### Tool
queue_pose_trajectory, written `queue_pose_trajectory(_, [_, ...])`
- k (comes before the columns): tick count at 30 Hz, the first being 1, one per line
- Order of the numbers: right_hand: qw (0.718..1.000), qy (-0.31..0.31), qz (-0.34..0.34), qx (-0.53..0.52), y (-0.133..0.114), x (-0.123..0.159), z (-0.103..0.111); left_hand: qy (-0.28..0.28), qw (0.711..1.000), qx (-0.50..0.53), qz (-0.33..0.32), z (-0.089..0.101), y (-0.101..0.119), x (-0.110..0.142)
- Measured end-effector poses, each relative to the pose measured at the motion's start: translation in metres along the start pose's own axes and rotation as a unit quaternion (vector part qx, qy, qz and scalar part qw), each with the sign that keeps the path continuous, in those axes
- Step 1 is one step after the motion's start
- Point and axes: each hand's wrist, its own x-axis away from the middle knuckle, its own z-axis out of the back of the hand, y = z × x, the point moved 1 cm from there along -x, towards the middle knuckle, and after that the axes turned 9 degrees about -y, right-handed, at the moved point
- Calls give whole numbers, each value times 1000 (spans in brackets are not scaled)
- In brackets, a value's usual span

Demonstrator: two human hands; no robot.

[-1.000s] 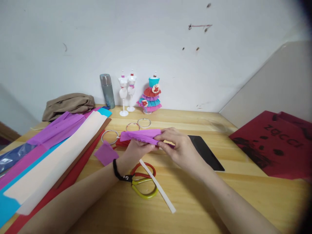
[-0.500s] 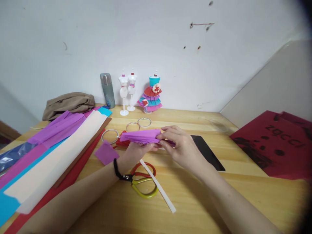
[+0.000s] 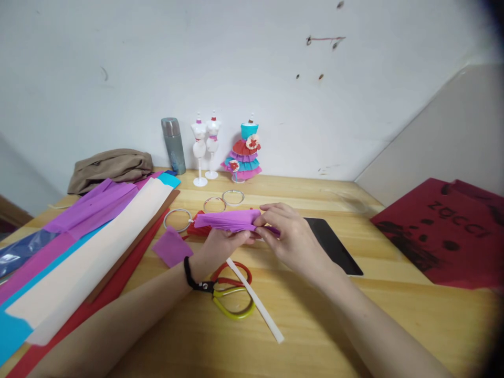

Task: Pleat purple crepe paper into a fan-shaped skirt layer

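Paper point(image 3: 230, 218), purple and pleated, is in your hands above surface point(image 3: 315, 336). Left hand point(image 3: 224, 245) clamps it from below; right hand point(image 3: 285, 231) pinches its right end. Nearer you: scissors point(image 3: 212, 288), white strip point(image 3: 258, 306) lying across them. Purple square point(image 3: 170, 248) lies just beyond your left wrist.

A folded piece of purple paper point(image 3: 228, 218) is held in both hands above a wooden table point(image 3: 303, 336), supported from below by the left hand point(image 3: 210, 252) and pinched at its right end by the right hand point(image 3: 291, 236). Red-and-yellow-handled scissors point(image 3: 235, 316) are crossed by a white strip point(image 3: 262, 312). Coloured sheets point(image 3: 90, 257) are piled at left; a black tablet point(image 3: 334, 249) and a red bag point(image 3: 441, 231) are seen at right. Two white mannequins point(image 3: 199, 148) and one dressed in ruffles point(image 3: 244, 157) are lined up near the wall point(image 3: 252, 58), beside a flask point(image 3: 174, 149).
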Motion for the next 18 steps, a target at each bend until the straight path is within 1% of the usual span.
queue_pose_trajectory(5, [1000,3,-5,4,0,0,0,-6,1000,13,-8,-1,10,4])
queue_pose_trajectory(9, [1000,-2,-6,7,-1,0,-1,-8,1000,-6,11,-2,14,6])
queue_pose_trajectory(15, [1000,5,-14,8,-1,0,-4,5,997,-10,70,-3,8,7])
queue_pose_trajectory(18, [999,10,-29,-11,-1,0,-4,18,998,-9,59,-4,7,8])
